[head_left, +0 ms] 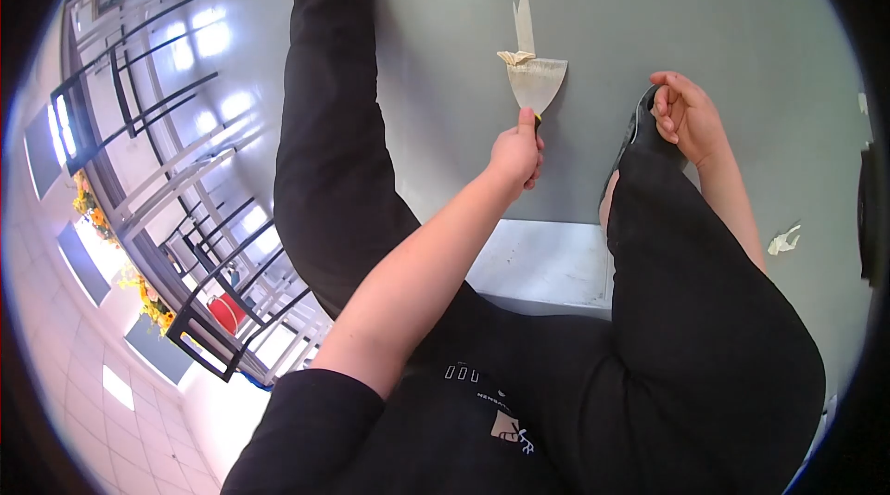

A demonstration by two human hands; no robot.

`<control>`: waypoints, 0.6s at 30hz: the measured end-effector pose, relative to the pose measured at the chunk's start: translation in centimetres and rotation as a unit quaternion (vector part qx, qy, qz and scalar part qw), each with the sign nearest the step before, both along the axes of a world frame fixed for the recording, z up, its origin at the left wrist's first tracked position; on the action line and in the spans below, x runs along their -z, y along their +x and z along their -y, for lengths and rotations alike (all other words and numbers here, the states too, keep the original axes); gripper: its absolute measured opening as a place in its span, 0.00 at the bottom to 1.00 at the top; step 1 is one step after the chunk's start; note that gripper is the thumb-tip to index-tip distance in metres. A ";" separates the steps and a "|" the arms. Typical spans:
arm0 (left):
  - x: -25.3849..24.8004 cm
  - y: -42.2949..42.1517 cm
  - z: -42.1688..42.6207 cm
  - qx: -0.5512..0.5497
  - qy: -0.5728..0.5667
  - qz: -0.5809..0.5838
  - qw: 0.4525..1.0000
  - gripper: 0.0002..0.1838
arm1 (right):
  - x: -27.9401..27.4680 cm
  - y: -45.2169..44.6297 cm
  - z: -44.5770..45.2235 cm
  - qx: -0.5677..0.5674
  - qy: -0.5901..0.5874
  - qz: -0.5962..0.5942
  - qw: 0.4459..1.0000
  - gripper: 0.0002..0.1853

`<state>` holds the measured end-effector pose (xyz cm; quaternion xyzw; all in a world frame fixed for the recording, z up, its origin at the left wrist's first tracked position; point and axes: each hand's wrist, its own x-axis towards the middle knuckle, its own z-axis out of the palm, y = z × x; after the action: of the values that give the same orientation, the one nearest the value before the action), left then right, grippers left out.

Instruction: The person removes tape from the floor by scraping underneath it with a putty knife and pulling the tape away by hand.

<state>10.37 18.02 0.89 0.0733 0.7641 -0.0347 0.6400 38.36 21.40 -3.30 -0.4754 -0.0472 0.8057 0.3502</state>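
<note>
My left hand (517, 157) is closed around the handle of a putty knife (538, 82), with the thumb laid along the handle toward the blade. The wide metal blade lies against the grey floor. Its front edge meets a crumpled bit (515, 57) at the near end of a beige strip of masking tape (524, 18). My right hand (684, 115) hangs beside my right knee and dark shoe, its fingers loosely curled and a little apart, with nothing visible in them.
A low white stool or box (542, 263) is under me, between my legs. A crumpled tape scrap (784, 240) lies on the floor at right. Black-framed furniture (120, 87), a red object (225, 312) and yellow flowers (148, 298) stand at left. A dark object (870, 217) is at the right edge.
</note>
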 end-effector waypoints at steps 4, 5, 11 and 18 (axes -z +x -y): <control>-0.8 -1.4 5.6 0.024 -0.011 -0.008 1.000 0.33 | 0.1 0.0 0.2 0.019 0.006 -0.013 1.000 0.16; -1.3 -1.2 5.9 0.025 -0.043 -0.021 0.999 0.33 | 0.0 0.0 0.2 0.024 0.007 -0.014 1.000 0.16; 0.6 -0.8 -1.8 0.003 -0.010 -0.009 1.000 0.32 | -0.1 0.2 0.1 0.005 -0.005 -0.014 1.000 0.16; -1.4 -2.2 4.2 0.051 -0.029 -0.001 0.998 0.33 | -0.2 0.1 0.2 0.015 0.000 -0.008 1.000 0.16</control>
<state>8.12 13.78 2.28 0.0936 0.7588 -0.0902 0.6383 38.41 21.24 -3.11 -0.4697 -0.0374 0.8040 0.3626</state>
